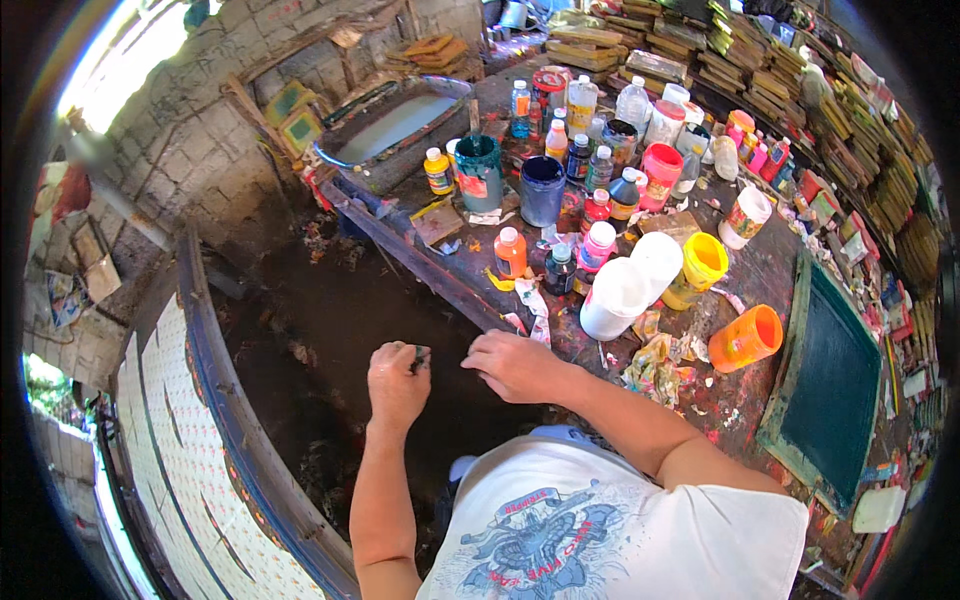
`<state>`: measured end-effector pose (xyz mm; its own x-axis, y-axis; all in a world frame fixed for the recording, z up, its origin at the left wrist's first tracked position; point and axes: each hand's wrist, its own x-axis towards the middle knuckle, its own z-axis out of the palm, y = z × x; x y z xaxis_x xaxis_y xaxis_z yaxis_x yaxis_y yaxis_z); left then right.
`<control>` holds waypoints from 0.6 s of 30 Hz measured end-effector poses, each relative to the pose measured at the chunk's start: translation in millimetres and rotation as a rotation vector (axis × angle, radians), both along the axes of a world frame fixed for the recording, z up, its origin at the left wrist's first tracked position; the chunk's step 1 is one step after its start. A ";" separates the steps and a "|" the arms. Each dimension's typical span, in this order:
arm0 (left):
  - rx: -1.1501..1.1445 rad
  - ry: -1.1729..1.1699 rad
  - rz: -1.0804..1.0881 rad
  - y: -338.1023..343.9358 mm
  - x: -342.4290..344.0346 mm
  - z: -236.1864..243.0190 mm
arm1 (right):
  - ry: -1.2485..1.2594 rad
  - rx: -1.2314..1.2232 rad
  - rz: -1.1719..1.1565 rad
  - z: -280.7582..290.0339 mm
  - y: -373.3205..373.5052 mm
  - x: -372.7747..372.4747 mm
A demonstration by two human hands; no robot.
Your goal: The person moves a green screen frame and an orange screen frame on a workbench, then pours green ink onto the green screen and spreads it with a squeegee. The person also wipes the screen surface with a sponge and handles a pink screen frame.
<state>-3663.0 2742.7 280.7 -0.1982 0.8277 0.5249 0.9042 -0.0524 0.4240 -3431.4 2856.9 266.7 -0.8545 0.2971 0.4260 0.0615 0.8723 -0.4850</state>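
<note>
Near the middle of the view, my left hand (398, 385) is closed round a small dark greenish object (421, 356), too small to make out. To its right, my right hand (515, 368) has loosely bent fingers pointing left, with nothing visible in them, beside the edge of the paint-stained table (625, 395). On that table, nearest the right hand, are two white containers (610, 300), a dark bottle (559, 270) and an orange bottle (510, 255). Crumpled stained paper (655, 365) lies behind my right forearm.
Several paint pots (541, 195) and bottles crowd the table, with a trough of pale liquid (340, 155) at its far end. A green screen frame (820, 390) lies at right, stacked frames (760, 90) behind. A long white printing bed (170, 420) runs along my left; dark floor shows between.
</note>
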 end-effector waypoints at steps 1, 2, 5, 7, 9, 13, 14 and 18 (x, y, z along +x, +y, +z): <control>-0.028 0.005 -0.008 6.5 -10.8 -2.8 | 0.004 -0.005 0.001 2.4 6.0 -11.9; -0.050 0.017 -0.013 13.9 -23.3 -4.2 | -0.005 -0.003 0.013 2.2 13.7 -25.1; -0.032 0.009 -0.060 42.1 -57.6 -2.6 | -0.048 0.027 -0.006 -4.5 35.6 -61.8; -0.028 0.018 -0.121 67.3 -82.6 0.6 | -0.063 0.045 -0.082 -6.3 52.1 -87.7; -0.003 0.045 -0.211 92.8 -111.7 -3.2 | -0.055 0.056 -0.158 -5.4 67.6 -115.4; 0.014 0.091 -0.403 152.9 -160.5 13.1 | 0.029 0.115 -0.389 8.9 96.2 -163.2; -0.007 0.109 -0.433 165.6 -170.8 17.6 | -0.008 0.107 -0.449 14.5 101.2 -174.7; 0.106 0.127 -0.588 211.5 -220.5 35.9 | 0.035 0.232 -0.599 45.0 118.4 -218.1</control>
